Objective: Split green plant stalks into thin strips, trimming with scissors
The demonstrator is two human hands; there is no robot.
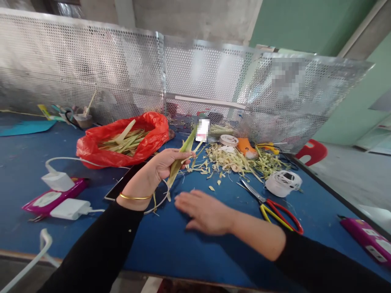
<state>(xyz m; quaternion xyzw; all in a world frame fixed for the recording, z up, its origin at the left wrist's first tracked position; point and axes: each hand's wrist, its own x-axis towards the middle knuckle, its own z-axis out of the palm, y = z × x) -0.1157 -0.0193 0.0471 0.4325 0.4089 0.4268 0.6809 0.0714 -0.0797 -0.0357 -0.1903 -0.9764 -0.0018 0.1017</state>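
Between its thumb and fingers my left hand (171, 162) pinches a long pale-green dried leaf (185, 149), raised above the blue tabletop. My right hand (205, 212) is held low over the table with its fingers stretched out and nothing in it, slightly blurred. Scissors (259, 195) with red and yellow handles lie open to the right of that hand. Beyond my hands spreads a heap of leaf scraps (227, 158). A red plastic bag (157, 122) of similar leaf strips stands behind my left hand.
Power strips (45, 200) (366, 238) with white chargers and cables lie at both sides. A roll of white string (282, 185) and a tape roll (228, 140) sit on the right. A perforated metal screen (207, 73) borders the table's back, and a red chair (311, 152) stands beyond it.
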